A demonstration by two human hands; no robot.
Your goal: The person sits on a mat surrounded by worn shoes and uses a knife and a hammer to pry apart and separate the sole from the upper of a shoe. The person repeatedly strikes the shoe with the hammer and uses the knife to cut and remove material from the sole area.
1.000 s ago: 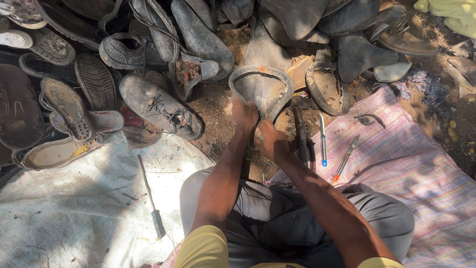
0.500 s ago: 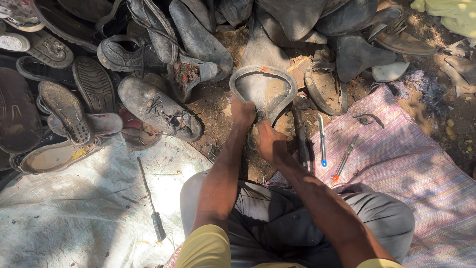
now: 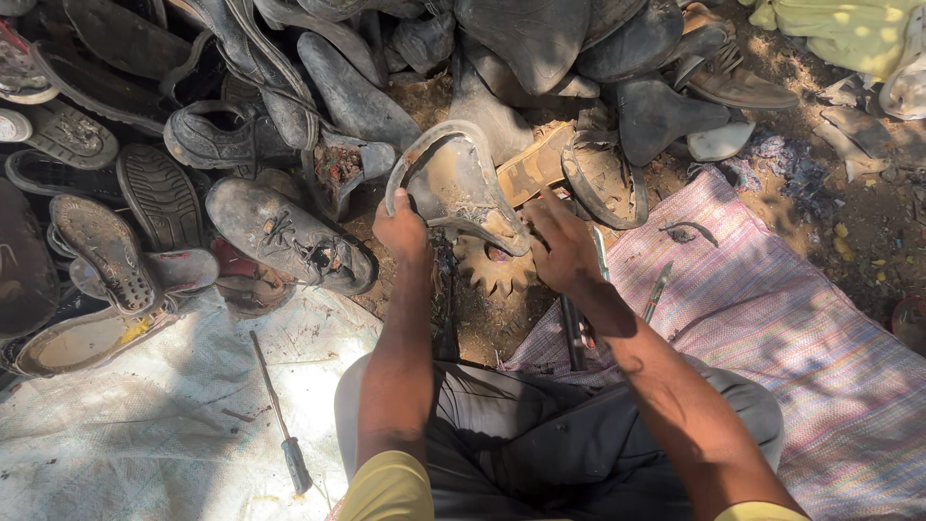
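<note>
The left hand (image 3: 400, 230) is clenched on the left rim of a worn shoe sole (image 3: 453, 183), a dusty, curved piece with a raised grey edge, propped in front of the seated person's knees at the middle of the scene. The sole's long axis runs from near-right to far-left, its narrow end pointing down toward the right hand (image 3: 559, 246). That hand lies just right of the narrow end with fingers spread; whether it actually grips the sole or only rests against it cannot be told from this view. So the left hand has the firmer hold, and the sole lies between the 2 hands, slightly farther away than both.

Below the sole, a toothed, gear-like metal stand (image 3: 494, 270) shows on the dirt. A heap of old shoes (image 3: 289, 236) fills the far and left side. On the near left, a screwdriver (image 3: 280, 415) lies on a white sheet (image 3: 125, 434). To the right, a striped pink cloth (image 3: 772, 328) carries a thin metal tool (image 3: 658, 289), close to the right forearm.
</note>
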